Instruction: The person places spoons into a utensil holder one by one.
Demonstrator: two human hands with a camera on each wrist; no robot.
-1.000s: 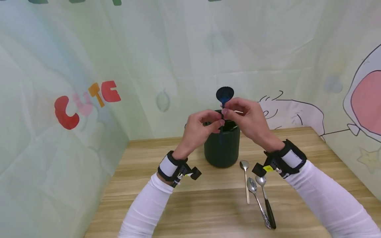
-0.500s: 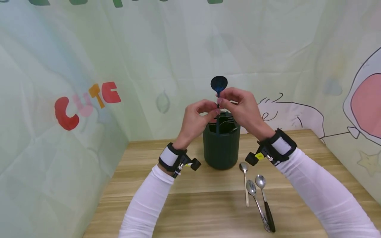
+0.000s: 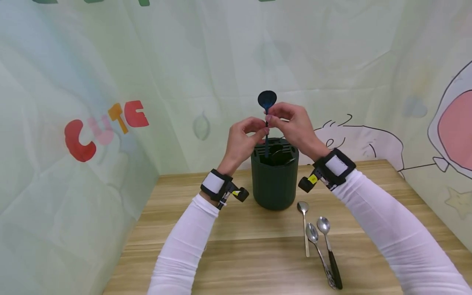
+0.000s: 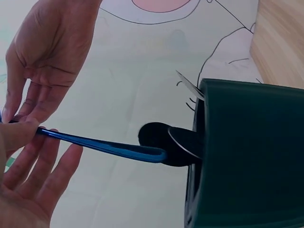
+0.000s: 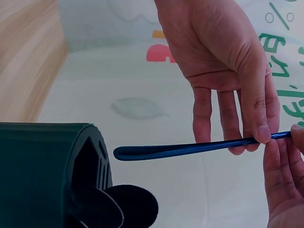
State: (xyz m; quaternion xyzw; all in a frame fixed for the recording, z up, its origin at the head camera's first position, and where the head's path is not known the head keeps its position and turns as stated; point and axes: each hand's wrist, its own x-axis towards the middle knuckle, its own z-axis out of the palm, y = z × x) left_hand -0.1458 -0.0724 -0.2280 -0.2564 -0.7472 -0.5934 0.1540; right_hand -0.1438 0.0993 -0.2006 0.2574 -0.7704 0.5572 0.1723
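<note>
A dark blue spoon [image 3: 267, 99] stands upright, bowl on top, over a dark green utensil holder [image 3: 274, 180] on the wooden table [image 3: 228, 229]. My left hand [image 3: 259, 130] and right hand [image 3: 273, 119] both pinch its thin handle just below the bowl. In the wrist views the handle [image 4: 104, 145] [image 5: 190, 149] ends right at the mouth of the holder [image 4: 247, 156] [image 5: 42, 175]. My left hand [image 4: 23, 142] pinches it from one side and my right hand [image 5: 285, 147] from the other. A black rounded utensil [image 4: 159, 137] sticks out of the holder.
Three spoons lie on the table right of the holder: a small steel one [image 3: 304, 217], a patterned one [image 3: 313, 235] and a black-handled one [image 3: 326, 233]. Printed cloth walls close the table in behind and on the left. Bare wood lies in front of the holder.
Both hands have risen and moved slightly left with the blue spoon. Its handle has come up out of the holder until only the tip is at the mouth.
</note>
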